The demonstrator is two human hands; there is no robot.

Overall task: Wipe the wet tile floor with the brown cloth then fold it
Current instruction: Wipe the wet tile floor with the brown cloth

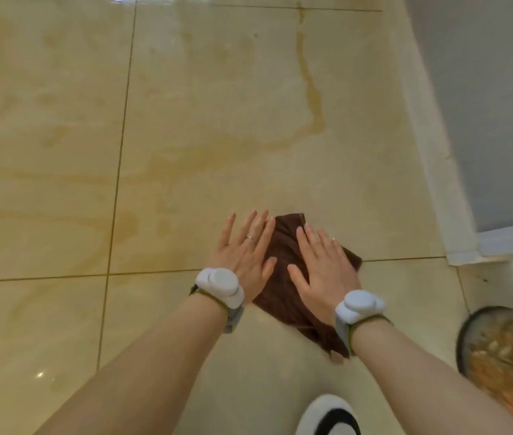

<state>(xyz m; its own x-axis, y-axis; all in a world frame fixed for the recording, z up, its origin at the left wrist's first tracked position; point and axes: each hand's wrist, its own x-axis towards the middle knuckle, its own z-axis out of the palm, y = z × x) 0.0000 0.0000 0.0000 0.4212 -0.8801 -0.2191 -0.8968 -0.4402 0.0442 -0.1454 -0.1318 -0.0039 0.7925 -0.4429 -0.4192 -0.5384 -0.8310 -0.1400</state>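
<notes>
The brown cloth (283, 296) lies bunched flat on the beige tile floor (60, 152), over a grout line. My left hand (245, 246) presses on the cloth's left edge with straight, spread fingers, partly on the tile. My right hand (324, 262) lies flat on the cloth's right half, fingers straight. Yellowish wet streaks (308, 89) spread over the tiles beyond the cloth and to the left. Both wrists wear white trackers.
A white baseboard and grey wall (468, 120) run along the right side. A round container with orange-brown residue (506, 350) stands at the lower right. A white and black shoe (327, 416) shows at the bottom edge.
</notes>
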